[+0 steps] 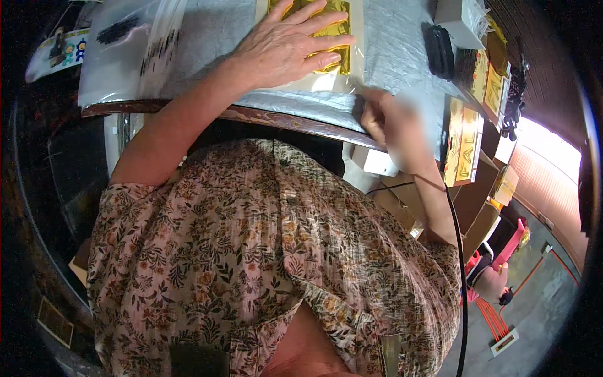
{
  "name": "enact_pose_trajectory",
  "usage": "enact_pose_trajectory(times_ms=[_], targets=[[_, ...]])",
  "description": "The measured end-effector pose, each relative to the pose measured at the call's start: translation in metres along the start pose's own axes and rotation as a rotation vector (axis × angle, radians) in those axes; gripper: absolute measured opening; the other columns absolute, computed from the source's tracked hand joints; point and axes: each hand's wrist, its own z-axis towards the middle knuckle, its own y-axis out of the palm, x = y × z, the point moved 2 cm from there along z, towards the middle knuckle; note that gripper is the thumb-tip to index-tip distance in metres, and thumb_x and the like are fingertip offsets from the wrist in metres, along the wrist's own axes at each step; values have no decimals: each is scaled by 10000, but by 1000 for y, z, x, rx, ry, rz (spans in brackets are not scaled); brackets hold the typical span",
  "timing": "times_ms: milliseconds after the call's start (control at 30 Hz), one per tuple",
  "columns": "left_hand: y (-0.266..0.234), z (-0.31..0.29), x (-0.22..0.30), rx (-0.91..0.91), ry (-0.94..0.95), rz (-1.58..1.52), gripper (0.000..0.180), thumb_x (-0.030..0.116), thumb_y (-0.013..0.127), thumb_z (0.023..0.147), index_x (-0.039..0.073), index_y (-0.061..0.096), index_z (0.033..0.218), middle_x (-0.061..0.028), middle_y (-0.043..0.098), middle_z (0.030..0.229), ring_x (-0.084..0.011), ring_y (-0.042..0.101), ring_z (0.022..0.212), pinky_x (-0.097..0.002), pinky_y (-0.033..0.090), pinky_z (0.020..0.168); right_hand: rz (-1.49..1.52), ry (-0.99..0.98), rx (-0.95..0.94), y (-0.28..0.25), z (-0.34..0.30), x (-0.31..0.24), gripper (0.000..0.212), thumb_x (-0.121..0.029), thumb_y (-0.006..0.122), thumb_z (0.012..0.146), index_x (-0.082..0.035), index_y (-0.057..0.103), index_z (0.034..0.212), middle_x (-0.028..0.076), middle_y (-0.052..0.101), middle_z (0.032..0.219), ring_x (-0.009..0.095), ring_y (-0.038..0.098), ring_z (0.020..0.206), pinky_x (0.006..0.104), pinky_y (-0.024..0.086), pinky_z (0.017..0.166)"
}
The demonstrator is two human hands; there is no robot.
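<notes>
My left hand (286, 47) lies flat with fingers spread on a gold foil piece (341, 49) inside or on a pale, clear-edged plastic sleeve (314, 83). The top of the sleeve runs out of view. Close to the sleeve's lower right corner, my right hand (392, 125) is closed, with thumb and fingers curled together. Part of it is blurred, and whatever it may pinch is too small to make out. Both hands are over a table covered in a silvery-grey sheet (402, 56).
Clear plastic bags (119, 56) with dark marks lie at left. A black object (441, 51), a white box (461, 22) and yellow-red printed boxes (463, 141) line the right side. A black cable (461, 251) hangs there. Farther right is a person (491, 283) by a pink seat.
</notes>
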Motion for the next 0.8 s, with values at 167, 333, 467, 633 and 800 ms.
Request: enact_pose_trajectory(times_ms=[167, 333, 467, 633, 800], targets=[[39, -5, -20, 457, 222, 344, 510, 413, 499, 1043, 186, 536, 1498, -137, 380, 1621, -362, 303, 1502, -562, 197, 1181, 340, 313, -144, -12, -6, 10, 186, -67, 663, 988, 54, 657, 1130, -21, 659, 830, 28, 554, 763, 209, 483, 690], [4, 0, -2, 58, 42, -9, 499, 410, 508, 1040, 179, 554, 1480, -136, 385, 1618, -367, 307, 1500, -559, 203, 1181, 450, 353, -210, -14, -8, 25, 189, -65, 658, 992, 59, 669, 1133, -15, 650, 823, 36, 559, 781, 207, 481, 719], [21, -2, -6, 450, 207, 316, 484, 399, 514, 1040, 172, 568, 1464, -138, 393, 1612, -371, 306, 1501, -552, 206, 1182, 496, 334, -199, -15, -10, 29, 192, -47, 657, 984, 57, 684, 1143, -22, 633, 815, 39, 554, 787, 208, 474, 728], [9, -1, -4, 94, 57, -9, 484, 394, 517, 1042, 171, 564, 1469, -137, 394, 1613, -372, 307, 1502, -550, 197, 1196, 431, 348, -207, -13, -4, 25, 175, -19, 667, 960, 42, 706, 1119, -29, 628, 817, 39, 545, 768, 207, 467, 702], [1, 0, -1, 51, 33, -1, 483, 388, 526, 1041, 180, 558, 1476, -137, 394, 1615, -374, 307, 1504, -556, 188, 1207, 273, 208, -185, -14, 7, 12, 188, -5, 690, 930, 23, 714, 1114, -9, 608, 786, 42, 528, 711, 211, 452, 641]])
